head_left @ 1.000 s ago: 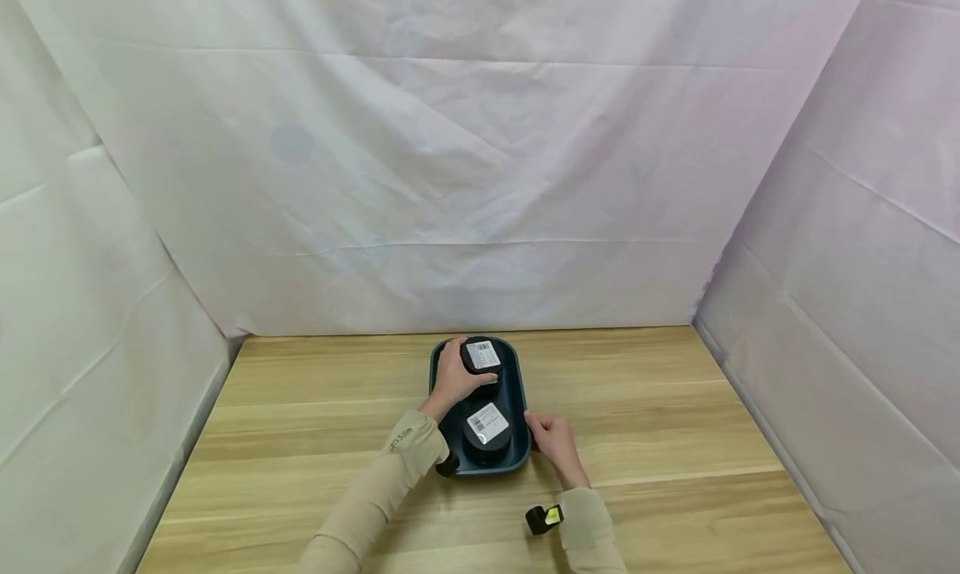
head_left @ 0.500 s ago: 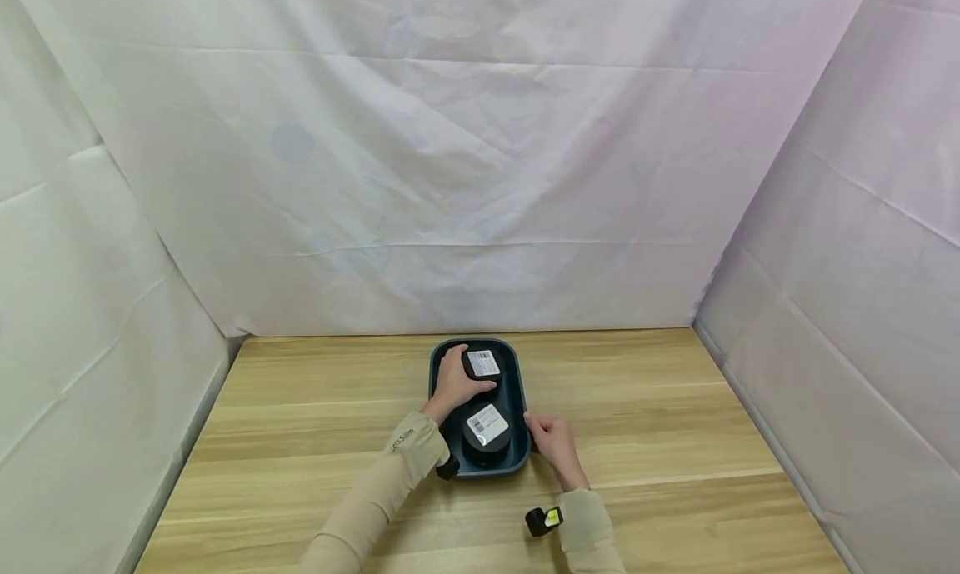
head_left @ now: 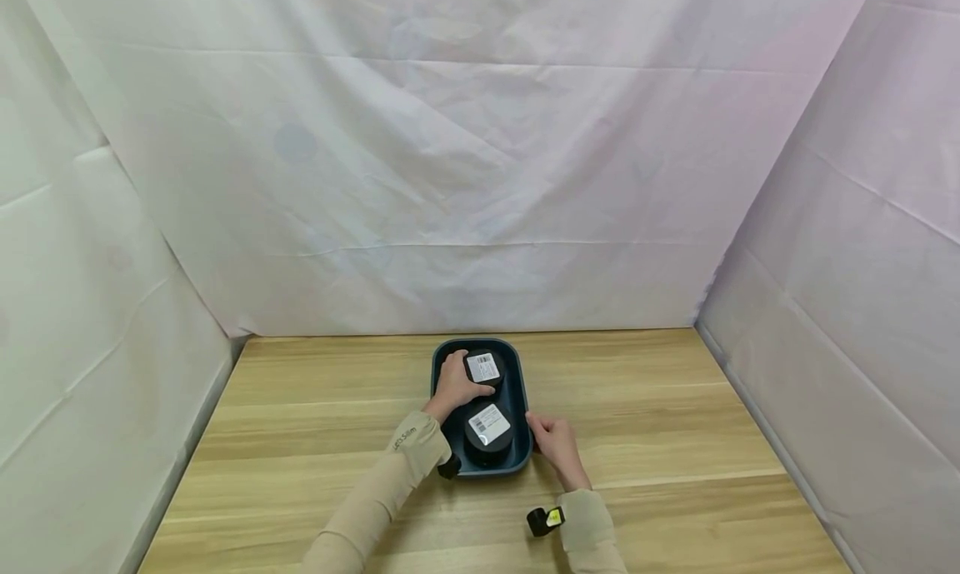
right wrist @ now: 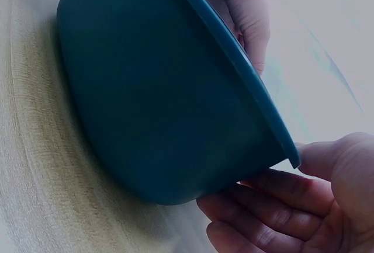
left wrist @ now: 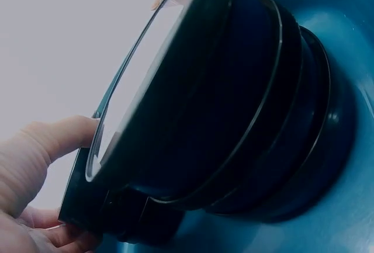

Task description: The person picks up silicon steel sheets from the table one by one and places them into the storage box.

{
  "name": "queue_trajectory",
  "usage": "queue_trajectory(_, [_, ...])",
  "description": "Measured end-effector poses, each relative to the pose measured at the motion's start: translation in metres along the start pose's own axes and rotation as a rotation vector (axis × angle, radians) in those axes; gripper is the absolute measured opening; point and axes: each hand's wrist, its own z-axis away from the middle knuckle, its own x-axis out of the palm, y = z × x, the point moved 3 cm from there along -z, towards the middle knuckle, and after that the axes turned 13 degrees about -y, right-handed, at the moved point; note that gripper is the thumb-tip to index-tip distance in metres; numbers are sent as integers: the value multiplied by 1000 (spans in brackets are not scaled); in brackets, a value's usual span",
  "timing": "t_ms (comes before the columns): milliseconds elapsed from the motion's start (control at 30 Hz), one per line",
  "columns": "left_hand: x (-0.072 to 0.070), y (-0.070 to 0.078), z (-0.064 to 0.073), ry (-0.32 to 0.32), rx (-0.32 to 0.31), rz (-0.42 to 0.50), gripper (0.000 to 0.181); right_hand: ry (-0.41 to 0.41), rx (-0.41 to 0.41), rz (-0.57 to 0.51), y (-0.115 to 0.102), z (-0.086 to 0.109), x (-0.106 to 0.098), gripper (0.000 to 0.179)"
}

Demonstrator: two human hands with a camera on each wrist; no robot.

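A dark teal storage bin (head_left: pixel 519 395) stands on the table with two black round pieces inside, each with a white barcode label on top. My left hand (head_left: pixel 453 384) reaches into the bin and grips the far black round container (head_left: pixel 484 369) by its side, thumb on the near side. The near black round container (head_left: pixel 489 441) stands in front of it; the left wrist view shows it as a stack (left wrist: pixel 234 107) with several rims. At the bin's right side my right hand (head_left: pixel 556 442) pinches the rim, thumb on top and fingers beneath the lip (right wrist: pixel 292 206).
The wooden table (head_left: pixel 322 416) extends on both sides of the bin. A white cloth backdrop (head_left: pixel 480 182) rises just behind the bin, and further white sheets (head_left: pixel 847 307) hang at left and right. A black wrist camera (head_left: pixel 544 521) is on the right sleeve.
My left hand and the far black container have sunk a little lower inside the bin. The right hand keeps its place at the rim, and the near container has stayed put.
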Motion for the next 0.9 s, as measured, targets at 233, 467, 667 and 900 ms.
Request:
queue_trajectory(233, [-1,-3,-1,3,-11,-2,88,-15,12,-13,-1,-2,3,35])
queue_trajectory(467, [-5,-6,0,-22,-16,8,90,-14,-8,17,-2,-5,5,33])
queue_trajectory(667, [-11,-3,4,-61,-8,49,81,-17,-14,9,-1,-7,4,33])
queue_trajectory(900, [-10,-14,2,1,27,119,60,16,-50,7,4,-9,-1,30])
